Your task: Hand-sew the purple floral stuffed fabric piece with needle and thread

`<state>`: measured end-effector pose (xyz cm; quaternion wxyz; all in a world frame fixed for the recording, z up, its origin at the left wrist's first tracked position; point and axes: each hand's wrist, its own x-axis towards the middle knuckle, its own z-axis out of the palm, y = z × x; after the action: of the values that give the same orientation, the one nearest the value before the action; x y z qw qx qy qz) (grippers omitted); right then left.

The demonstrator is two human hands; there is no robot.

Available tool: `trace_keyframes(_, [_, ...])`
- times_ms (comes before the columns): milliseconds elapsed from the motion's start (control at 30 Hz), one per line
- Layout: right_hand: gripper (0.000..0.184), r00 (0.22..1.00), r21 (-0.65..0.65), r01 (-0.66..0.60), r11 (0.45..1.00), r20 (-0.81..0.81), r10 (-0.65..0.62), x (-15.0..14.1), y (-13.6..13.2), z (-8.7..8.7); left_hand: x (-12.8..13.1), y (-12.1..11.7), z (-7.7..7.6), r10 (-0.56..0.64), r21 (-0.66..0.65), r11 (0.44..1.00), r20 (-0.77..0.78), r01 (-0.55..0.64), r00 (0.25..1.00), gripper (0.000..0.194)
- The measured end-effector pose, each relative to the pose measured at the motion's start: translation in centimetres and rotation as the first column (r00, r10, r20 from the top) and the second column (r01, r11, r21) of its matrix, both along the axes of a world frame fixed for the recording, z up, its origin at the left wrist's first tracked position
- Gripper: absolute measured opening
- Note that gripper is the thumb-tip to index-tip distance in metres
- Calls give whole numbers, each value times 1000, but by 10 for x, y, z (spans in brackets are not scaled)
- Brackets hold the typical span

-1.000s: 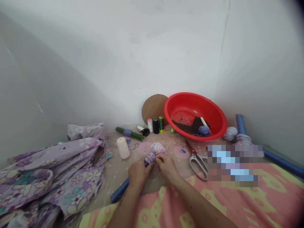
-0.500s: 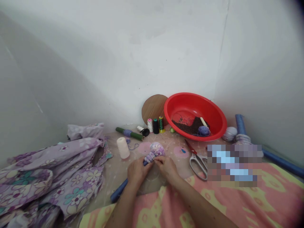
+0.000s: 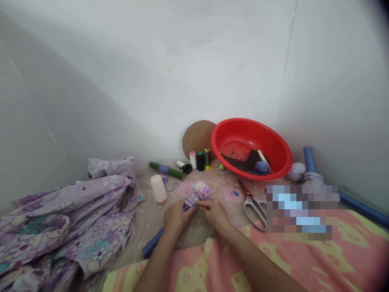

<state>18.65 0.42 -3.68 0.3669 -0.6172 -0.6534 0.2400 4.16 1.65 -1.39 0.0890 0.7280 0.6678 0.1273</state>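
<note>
1. Red plastic basin [image 3: 275, 150] sits against the wall at about 1 o'clock from the hands, holding dark crumbly material and a lilac yarn ball [image 3: 261, 167]; a round cardboard disc [image 3: 198, 138] leans behind its rim.
2. Thread spools [image 3: 200, 161] stand at 12 o'clock, just beside a green tube [image 3: 166, 170] wrapped with purple at its middle.
3. A cream thread cone [image 3: 158, 189] stands at 10 o'clock, near the hands but not in their way. Red-bladed scissors [image 3: 254, 213] lie at 3 o'clock, and a heap of lilac floral cloth [image 3: 75, 227] spreads out further off at 9 o'clock.
4. A pink-and-yellow blanket [image 3: 243, 267] lies under the forearms at 6 o'clock.
5. The left hand [image 3: 178, 219] is closed around the narrow neck of the bundle, and the right hand [image 3: 215, 214] pinches the same neck from the other side, its fingertips [image 3: 200, 205] pressed to the cloth.
6. The lilac floral bundle [image 3: 201, 191] is held just above a pale printed sheet [image 3: 226, 178], with a round stuffed head and a gathered neck. A blue rod [image 3: 152, 242] runs from it toward 7 o'clock, passing beneath the left hand.
</note>
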Motion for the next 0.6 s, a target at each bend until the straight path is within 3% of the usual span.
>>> trace_keyframes(600, [28, 997, 42, -23, 999, 71, 20, -1, 0, 1, -1, 3, -6, -12, 19, 1000, 24, 12, 1000, 48])
